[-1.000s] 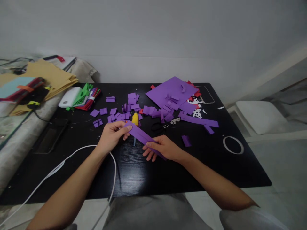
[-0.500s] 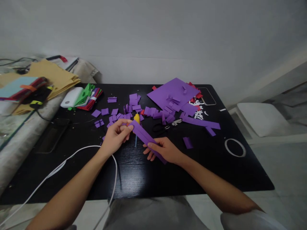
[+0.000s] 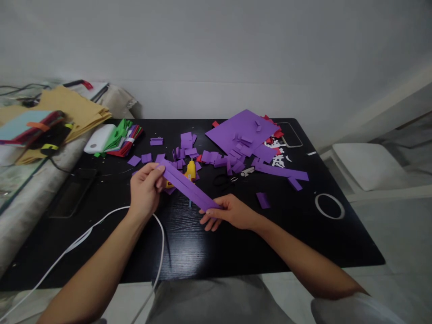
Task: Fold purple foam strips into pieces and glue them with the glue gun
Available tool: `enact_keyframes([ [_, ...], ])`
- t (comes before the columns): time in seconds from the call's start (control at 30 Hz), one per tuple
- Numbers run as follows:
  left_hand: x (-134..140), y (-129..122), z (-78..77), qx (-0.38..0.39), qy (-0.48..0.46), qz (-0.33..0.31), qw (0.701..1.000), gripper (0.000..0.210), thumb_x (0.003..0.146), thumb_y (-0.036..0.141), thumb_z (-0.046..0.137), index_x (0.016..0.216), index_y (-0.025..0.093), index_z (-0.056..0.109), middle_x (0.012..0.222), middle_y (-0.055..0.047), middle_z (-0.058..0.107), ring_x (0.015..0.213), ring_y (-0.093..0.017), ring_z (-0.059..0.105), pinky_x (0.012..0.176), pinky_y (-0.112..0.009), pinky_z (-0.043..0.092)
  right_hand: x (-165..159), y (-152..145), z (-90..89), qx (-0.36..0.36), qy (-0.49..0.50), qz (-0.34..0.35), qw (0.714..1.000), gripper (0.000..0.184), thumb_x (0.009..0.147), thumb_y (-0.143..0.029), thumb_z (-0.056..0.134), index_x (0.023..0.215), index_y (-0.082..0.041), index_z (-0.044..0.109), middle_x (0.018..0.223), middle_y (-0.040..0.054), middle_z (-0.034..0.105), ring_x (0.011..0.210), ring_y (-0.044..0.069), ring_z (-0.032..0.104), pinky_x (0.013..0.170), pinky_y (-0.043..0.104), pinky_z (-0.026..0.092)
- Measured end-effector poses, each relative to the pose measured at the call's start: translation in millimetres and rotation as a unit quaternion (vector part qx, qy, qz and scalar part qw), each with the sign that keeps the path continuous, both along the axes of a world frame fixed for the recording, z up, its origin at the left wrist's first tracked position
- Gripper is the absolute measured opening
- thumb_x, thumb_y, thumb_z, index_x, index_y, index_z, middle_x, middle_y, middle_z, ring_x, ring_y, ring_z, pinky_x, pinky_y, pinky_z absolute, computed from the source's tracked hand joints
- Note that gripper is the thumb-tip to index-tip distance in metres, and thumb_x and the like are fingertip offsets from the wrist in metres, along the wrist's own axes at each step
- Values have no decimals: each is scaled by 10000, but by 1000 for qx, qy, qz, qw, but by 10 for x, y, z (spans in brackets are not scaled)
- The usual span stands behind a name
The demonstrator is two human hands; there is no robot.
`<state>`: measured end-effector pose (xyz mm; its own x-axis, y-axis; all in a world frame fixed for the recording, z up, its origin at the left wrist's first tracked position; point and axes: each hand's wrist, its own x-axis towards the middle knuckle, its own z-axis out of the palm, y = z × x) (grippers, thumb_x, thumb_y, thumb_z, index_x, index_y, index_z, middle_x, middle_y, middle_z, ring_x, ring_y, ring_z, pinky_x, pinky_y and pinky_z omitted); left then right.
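Observation:
A long purple paper strip (image 3: 189, 187) with a lengthwise crease is stretched between my two hands above the table. My left hand (image 3: 146, 185) pinches its upper left end between thumb and fingers. At the lower right end, my right hand (image 3: 229, 213) grips it with the thumb on top and fingers underneath. Behind the strip lies a yellow glue gun (image 3: 191, 170), partly covered by it. Small folded purple paper pieces (image 3: 212, 157) are scattered beyond my hands. Scissors (image 3: 225, 180) with dark handles and a white-handled cutter (image 3: 247, 172) rest right of the glue gun.
A large purple sheet (image 3: 232, 123) lies at the back, with white paper scraps (image 3: 278, 158) beside it. Purple strips (image 3: 283, 171) and a tape ring (image 3: 330, 206) are at the right. A white cable (image 3: 162, 243) loops across the left front. Coloured paper bundles (image 3: 126, 139) sit back left.
My left hand has moved left and slightly up with the strip's end. The strip has slid leftward through my right hand, which now holds it near its lower end. More of the glue gun shows.

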<state>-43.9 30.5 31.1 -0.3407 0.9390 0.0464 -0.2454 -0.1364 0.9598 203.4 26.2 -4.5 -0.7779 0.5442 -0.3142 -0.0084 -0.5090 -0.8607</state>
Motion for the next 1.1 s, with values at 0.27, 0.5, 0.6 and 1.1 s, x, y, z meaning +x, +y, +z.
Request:
enact_keyframes([
  [0.27,45,-74,-68,-79,-96,-297,947,218,819,332,796,803,158,665,458,80,407,387,-33,285,419,-153,255,95,60,175,-108,161,153,969,883,785,-831,573,1360,-161,606,1366,223,640,1237,314,645,1046,447,466],
  [0.5,136,-121,-224,-98,8,-374,922,248,879,378,742,852,143,668,515,67,440,440,-41,316,447,-166,228,-46,-47,4,-88,128,-14,988,431,848,-369,794,1217,-178,682,1135,118,754,981,190,733,986,379,509],
  [0.6,222,-158,-231,-104,67,-385,914,276,894,410,717,880,139,667,587,35,517,480,-57,374,454,-178,243,-75,-58,-40,-106,119,-41,986,428,768,-299,863,1141,-169,699,1016,76,767,882,163,730,862,317,550],
  [1.1,409,-236,-234,-87,214,-297,927,302,942,479,615,915,180,577,723,35,528,616,-101,493,573,-207,403,-149,-65,-82,13,16,-212,977,438,718,-372,871,997,-199,581,761,-28,701,667,138,702,661,298,630],
])
